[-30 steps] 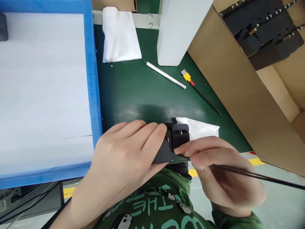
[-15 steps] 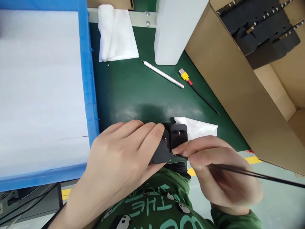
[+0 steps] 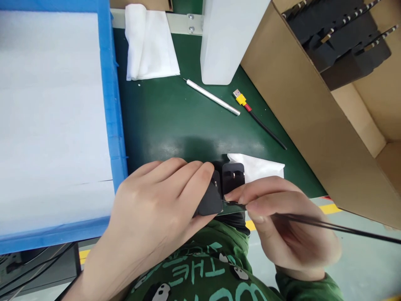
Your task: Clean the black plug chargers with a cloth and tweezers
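At the near edge of a green table (image 3: 163, 119), a person's left hand (image 3: 150, 205) is gripping a black piece (image 3: 210, 202), its fingers closing over the top and the thumb pressing from below. The right hand (image 3: 294, 246) is pinching a thin dark cord (image 3: 344, 229), fingers together, and is bringing the end up to the held piece's edge. A second black piece (image 3: 233, 170) is sitting just beside the first, above the right fingertips; whether the two are joining is impossible to tell.

The work appears to be reaching a fine alignment step, with the cord's end and the black piece's edge meeting. The next move seems to be calling for a steady left grip and a small, controlled motion of the right fingertips, without tugging on the trailing cord. The exact contact point is hiding behind the fingers. A white cloth (image 3: 261, 165) is lying near the right hand, while a slim silver tool (image 3: 213, 97) is resting farther back.
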`<state>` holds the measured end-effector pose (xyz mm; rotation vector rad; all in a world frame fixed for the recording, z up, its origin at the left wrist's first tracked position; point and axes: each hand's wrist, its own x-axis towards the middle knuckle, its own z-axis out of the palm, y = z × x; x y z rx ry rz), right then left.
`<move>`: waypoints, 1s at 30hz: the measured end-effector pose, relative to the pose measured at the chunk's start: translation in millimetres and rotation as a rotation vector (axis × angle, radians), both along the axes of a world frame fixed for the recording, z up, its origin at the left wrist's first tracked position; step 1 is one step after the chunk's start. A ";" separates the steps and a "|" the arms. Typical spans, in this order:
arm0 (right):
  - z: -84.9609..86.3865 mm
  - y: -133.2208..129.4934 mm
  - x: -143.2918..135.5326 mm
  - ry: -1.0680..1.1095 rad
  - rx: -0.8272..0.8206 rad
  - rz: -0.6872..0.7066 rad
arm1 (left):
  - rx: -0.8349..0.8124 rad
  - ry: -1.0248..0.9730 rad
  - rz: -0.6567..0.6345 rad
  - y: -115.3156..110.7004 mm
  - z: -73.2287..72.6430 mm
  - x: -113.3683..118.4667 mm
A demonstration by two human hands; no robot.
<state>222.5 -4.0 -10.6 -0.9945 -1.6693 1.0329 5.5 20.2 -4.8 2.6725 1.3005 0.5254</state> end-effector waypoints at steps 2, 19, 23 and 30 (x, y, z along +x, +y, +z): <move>0.2 -0.2 0.5 -0.009 -0.010 0.025 | 0.002 -0.002 -0.002 -0.5 -0.3 -0.9; 0.0 -1.1 -0.1 -0.016 -0.010 -0.013 | 0.003 -0.002 0.001 0.1 -0.9 -1.1; -0.3 -1.6 0.1 -0.017 -0.012 0.002 | 0.001 -0.002 0.003 -0.8 -1.1 0.0; -3.3 -1.2 -4.6 0.027 -0.019 -0.042 | 0.015 0.000 -0.016 0.7 -0.3 -1.2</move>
